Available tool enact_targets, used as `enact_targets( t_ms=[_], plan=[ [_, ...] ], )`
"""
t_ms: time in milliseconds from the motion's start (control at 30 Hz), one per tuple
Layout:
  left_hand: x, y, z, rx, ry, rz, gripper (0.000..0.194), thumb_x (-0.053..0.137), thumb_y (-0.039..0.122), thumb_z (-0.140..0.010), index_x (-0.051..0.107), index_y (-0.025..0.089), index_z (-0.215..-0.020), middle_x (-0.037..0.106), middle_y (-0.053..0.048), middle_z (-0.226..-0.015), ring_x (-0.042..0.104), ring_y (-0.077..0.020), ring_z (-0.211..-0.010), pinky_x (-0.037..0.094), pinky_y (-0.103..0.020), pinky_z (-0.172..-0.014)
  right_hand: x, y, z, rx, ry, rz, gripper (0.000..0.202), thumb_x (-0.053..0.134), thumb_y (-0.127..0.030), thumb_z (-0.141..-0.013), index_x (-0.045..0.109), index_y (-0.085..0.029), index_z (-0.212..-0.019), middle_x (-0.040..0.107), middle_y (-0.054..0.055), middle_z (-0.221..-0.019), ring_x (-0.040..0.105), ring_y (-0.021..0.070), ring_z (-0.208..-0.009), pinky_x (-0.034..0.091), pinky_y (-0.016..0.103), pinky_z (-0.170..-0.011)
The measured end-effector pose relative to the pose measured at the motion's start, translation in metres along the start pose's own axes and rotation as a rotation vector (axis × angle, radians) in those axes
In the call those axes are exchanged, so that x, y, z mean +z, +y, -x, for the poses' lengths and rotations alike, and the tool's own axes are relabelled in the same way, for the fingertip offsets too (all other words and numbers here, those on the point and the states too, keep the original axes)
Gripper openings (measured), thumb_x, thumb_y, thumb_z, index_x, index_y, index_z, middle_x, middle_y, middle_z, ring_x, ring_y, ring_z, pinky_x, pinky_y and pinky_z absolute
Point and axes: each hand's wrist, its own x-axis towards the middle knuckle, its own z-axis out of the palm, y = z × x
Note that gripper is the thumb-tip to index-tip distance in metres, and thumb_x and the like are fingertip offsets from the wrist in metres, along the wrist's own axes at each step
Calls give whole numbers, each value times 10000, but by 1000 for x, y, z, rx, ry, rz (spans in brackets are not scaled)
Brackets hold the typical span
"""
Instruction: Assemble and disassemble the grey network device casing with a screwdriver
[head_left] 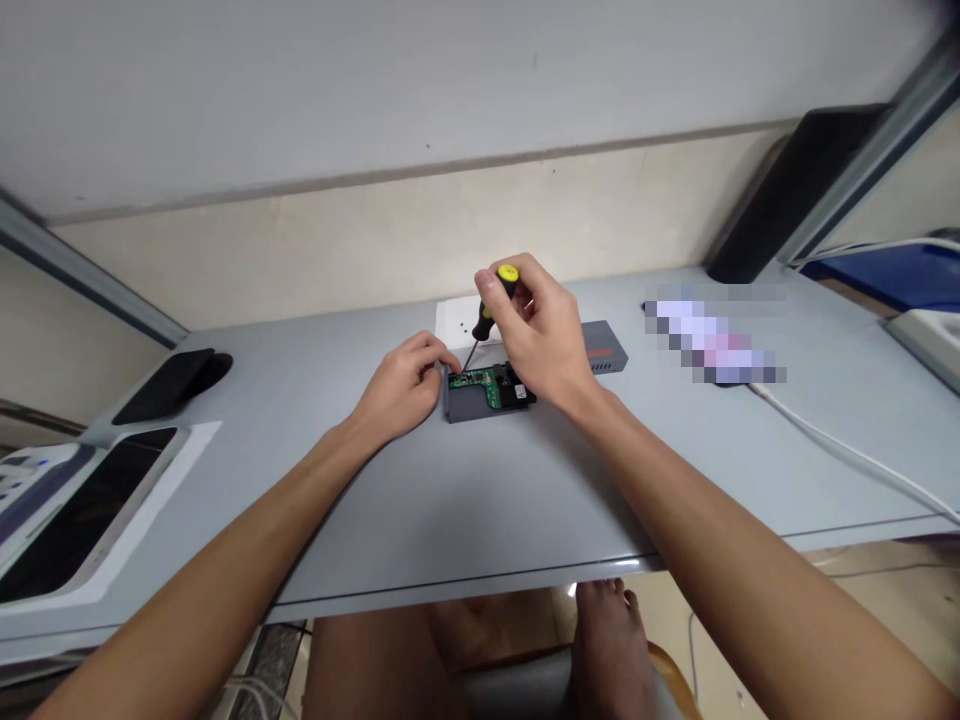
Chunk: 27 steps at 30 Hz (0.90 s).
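My right hand [547, 335] is wrapped round a screwdriver [483, 322] with a black and yellow handle. The tool leans slightly, its thin shaft pointing down to the upper left part of a green circuit board [492, 388]. This board sits in a dark grey casing [466, 406] that lies on the table. With bent fingers, my left hand [406, 382] grips the casing's left end, close to the screwdriver tip. Whether the tip sits in a screw is too small to tell. Behind my right hand lies a grey cover [611, 343] with slots along its side, partly hidden.
Small dark bits, perhaps screws, lie on a white paper [450, 316] behind the casing. A blurred-out phone-like object [709, 340] with a white cable [840, 445] is at right. A tablet [97, 510] and a black flat object [161, 387] lie left. A black cylinder [799, 190] stands back right.
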Motion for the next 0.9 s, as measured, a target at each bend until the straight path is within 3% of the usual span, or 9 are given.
enact_targets(
  t_ms=[367, 633, 767, 900],
  plan=[
    [1, -2, 0, 14, -9, -11, 381, 423, 26, -826, 760, 201, -851, 706, -42, -953, 603, -179, -794, 513, -318, -737, -2, 0, -1, 28, -8, -51, 286, 598, -479, -1037, 549, -254, -869, 528, -30, -736, 475, 143, -694, 424, 315, -700],
    [1, -1, -1, 1, -40, -11, 365, 416, 57, -831, 750, 201, -867, 720, -44, -952, 629, -186, -806, 531, -323, -763, 1, -6, -1, 83, 36, 47, 362, 602, -552, -1012, 514, -257, -820, 439, -37, -686, 446, 150, -664, 386, 314, -674],
    [1, -3, -2, -8, -56, -8, 348, 415, 88, -829, 740, 205, -874, 728, -42, -919, 650, -201, -823, 533, -335, -779, 9, -15, -11, 79, 23, 86, 366, 642, -397, -984, 378, -263, -770, 360, -49, -688, 401, 136, -652, 388, 301, -690],
    [2, -6, -3, -11, -68, 13, 334, 428, 106, -808, 737, 205, -885, 746, -51, -941, 681, -224, -874, 542, -357, -812, 29, -14, -29, 72, -135, -59, 294, 634, -263, -977, 401, -260, -798, 415, -33, -764, 518, 151, -809, 465, 301, -786]
  ],
)
